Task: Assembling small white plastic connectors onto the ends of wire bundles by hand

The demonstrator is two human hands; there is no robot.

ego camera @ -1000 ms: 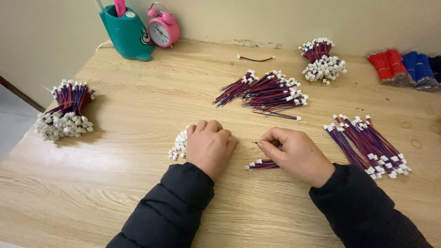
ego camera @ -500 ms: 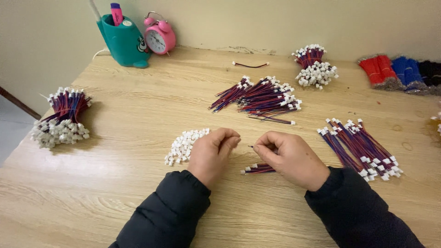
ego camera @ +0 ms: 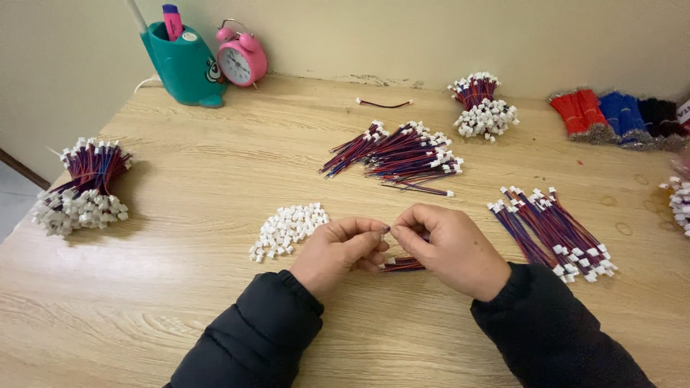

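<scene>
My left hand (ego camera: 343,250) and my right hand (ego camera: 449,248) meet fingertip to fingertip over the wooden table (ego camera: 215,158), both pinched on the end of a thin red-and-blue wire; what the left fingers pinch is too small to tell. A few more such wires (ego camera: 402,265) lie just under the hands. A heap of small white plastic connectors (ego camera: 287,228) sits left of my left hand. A fan of wires with white connectors (ego camera: 553,233) lies right of my right hand.
A loose pile of wires (ego camera: 399,151) lies mid-table, a tied bundle (ego camera: 480,108) behind it and another bundle (ego camera: 85,187) at the left edge. A teal pen holder (ego camera: 183,65) and pink alarm clock (ego camera: 242,62) stand at the back. Red, blue and black wire bundles (ego camera: 611,115) lie far right.
My left hand has moved right off the connector heap, which now shows fully, and its fingertips have met those of my right hand. The view has shifted a little.
</scene>
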